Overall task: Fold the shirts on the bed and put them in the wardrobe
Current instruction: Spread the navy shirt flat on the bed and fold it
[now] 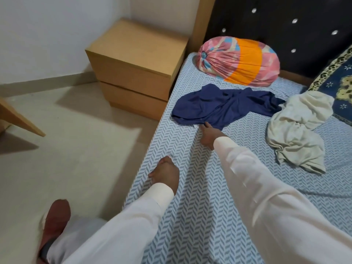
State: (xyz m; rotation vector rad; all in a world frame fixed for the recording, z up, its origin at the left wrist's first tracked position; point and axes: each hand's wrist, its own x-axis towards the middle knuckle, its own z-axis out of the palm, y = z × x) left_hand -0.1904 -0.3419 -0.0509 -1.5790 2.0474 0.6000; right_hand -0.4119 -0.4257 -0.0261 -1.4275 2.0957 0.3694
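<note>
Leaning over a bed (209, 216) from its left edge, a person in long white sleeves reaches across a blue-and-white herringbone sheet. A boxy, smooth tan nightstand (137, 60) with two drawers stands on the pale floor against the mattress. The left hand (165, 173) rests curled on the sheet at the bed's edge; whether it grips the cloth cannot be told. Farther in, the right hand (208, 137) pinches the near hem of a navy shirt (224, 105). It lies rumpled, its long axis running left to right, parallel to the dark studded headboard (285, 35). Behind it sits a rounded bolster (238, 61), pink floral with an orange band, pleated at its end. Just beside the navy shirt's right tip, a cream shirt (297, 130) lies in soft crumpled folds, its length pointing from the headboard toward the person.
</note>
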